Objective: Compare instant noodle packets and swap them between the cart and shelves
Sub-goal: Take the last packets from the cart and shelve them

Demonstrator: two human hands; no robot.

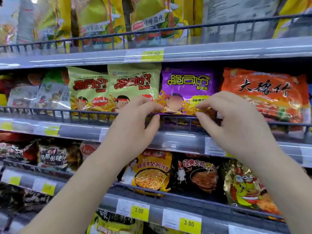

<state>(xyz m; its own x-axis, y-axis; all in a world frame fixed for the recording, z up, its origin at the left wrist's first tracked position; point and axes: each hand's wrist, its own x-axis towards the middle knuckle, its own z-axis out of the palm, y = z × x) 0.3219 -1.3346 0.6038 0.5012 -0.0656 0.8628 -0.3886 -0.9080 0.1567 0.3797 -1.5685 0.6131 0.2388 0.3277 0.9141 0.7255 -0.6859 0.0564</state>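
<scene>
A purple noodle packet (187, 85) with yellow lettering stands on the middle shelf behind a dark wire rail (84, 114). My left hand (135, 119) pinches its lower left edge between thumb and fingers. My right hand (233, 119) pinches its lower right edge the same way. Two pale green packets (116, 85) of the same brand stand to its left. An orange packet (265, 92) stands to its right. No cart is in view.
The upper shelf holds yellow and green bags (99, 19). Below are a yellow packet (152, 171), a black packet (199, 174) and a gold one (246, 184). Yellow price tags (189, 223) line the shelf edges.
</scene>
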